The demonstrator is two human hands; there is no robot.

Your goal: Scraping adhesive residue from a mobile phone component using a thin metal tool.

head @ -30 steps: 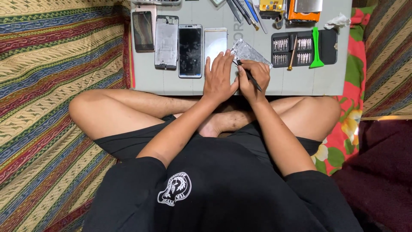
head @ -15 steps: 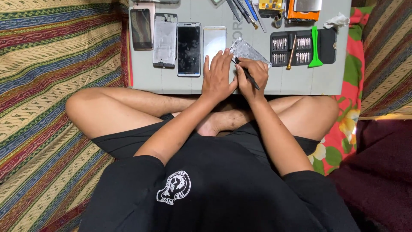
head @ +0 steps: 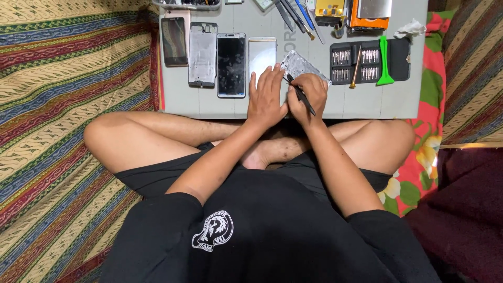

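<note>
- Right hand (head: 306,97) sits nearest, fingers clamped on a black tool (head: 299,93) whose long axis runs diagonally, tip up-left.
- Left hand (head: 266,97) lies flat just beside it, fingers spread loosely on the tabletop (head: 199,102), gripping nothing.
- The phone frame (head: 299,65) lies tilted just beyond both, touching the right fingers.
- Farther away: a row of phones (head: 231,64) and a bit set (head: 367,62).

A silvery phone frame (head: 299,66) (stripped, tilted diagonally) is laid flat on the grey bench (head: 367,102), its near end covered; a black tool (head: 299,93) is slanted across it.
</note>
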